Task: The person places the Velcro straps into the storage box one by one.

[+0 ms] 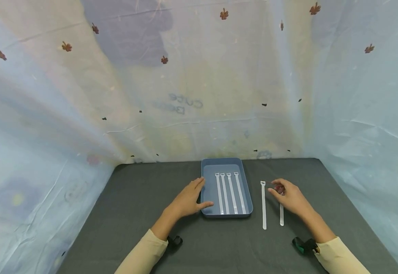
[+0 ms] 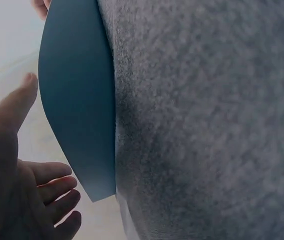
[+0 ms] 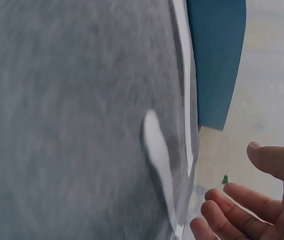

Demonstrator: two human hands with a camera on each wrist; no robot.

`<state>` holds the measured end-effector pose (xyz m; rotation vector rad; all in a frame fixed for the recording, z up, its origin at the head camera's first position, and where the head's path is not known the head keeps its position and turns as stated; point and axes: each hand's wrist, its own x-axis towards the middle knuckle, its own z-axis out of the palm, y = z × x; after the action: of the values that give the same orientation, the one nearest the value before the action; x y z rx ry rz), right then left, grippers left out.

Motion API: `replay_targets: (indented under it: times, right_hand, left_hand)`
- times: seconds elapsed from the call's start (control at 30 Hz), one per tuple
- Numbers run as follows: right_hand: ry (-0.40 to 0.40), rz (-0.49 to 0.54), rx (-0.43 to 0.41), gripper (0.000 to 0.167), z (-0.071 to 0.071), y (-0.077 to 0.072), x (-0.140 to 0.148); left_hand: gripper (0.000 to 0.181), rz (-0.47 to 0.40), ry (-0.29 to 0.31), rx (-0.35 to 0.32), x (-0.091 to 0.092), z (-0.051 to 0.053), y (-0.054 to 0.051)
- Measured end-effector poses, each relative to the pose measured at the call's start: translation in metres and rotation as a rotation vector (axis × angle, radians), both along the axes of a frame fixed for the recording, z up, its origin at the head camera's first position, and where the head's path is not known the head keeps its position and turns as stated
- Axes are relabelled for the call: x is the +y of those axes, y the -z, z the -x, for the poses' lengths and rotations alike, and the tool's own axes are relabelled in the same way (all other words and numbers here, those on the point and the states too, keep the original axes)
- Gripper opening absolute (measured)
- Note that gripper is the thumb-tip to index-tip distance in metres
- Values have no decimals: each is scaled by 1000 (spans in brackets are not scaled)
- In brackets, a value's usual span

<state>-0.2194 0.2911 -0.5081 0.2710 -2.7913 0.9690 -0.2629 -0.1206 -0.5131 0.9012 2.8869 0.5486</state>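
A blue-grey tray [image 1: 227, 216] holds several white straps [image 1: 232, 193] lying side by side. The left hand [image 1: 186, 199] is at its left edge, fingers spread and relaxed, thumb over the near left corner. To the tray's right, one white strap [image 1: 264, 205] lies on the cloth. The right hand [image 1: 289, 196] hovers over the upper part of another white strap [image 1: 281, 216], hiding its top end; its fingers are loosely bent, with a gap between thumb and fingertips. In the right wrist view, nothing shows between the fingers of the right hand [image 3: 251, 200].
A dark grey cloth [image 1: 144, 198] covers the table. Behind it and at both sides hang pale patterned sheets [image 1: 199, 83] with small brown leaf shapes. Dark straps [image 1: 175, 242] are on both wrists.
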Motion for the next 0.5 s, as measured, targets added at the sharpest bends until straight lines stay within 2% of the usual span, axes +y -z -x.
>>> replay_targets:
  times: [0.23,0.5]
  right_hand:
    - [67,-21,-36,45,2,1,18]
    - [114,-14,-113,44,10,6,36]
  left_hand:
    - [117,67,43,-4,4,-6,2]
    - [127,69,35,-28,6,-13,-1]
